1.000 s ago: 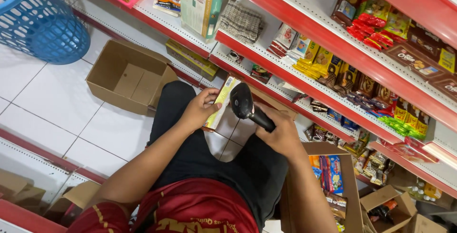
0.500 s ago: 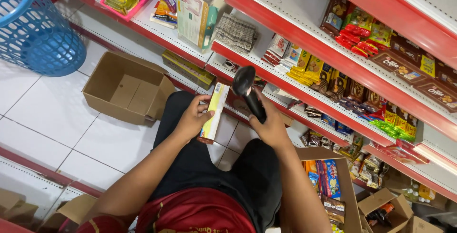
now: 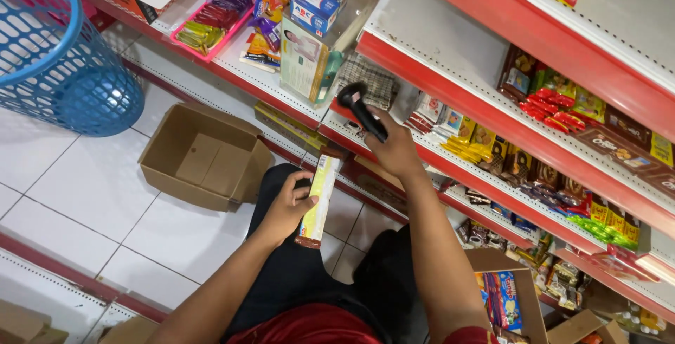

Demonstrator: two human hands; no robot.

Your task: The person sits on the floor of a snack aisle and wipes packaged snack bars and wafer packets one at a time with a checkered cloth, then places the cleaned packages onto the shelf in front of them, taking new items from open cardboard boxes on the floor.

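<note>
While the left hand (image 3: 285, 207) grips a slim yellow-green carton (image 3: 318, 200), right hand (image 3: 394, 151) fingers wrap a black handheld scanner (image 3: 360, 108).

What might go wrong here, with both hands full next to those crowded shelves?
The right hand holds a black scanner raised close to the checked cloth and upright boxes on the shelf; a careless swing might knock them off. The left hand grips the slim yellow box only along one side, so it may slip. The open cardboard box on the floor could trip a foot.
</note>
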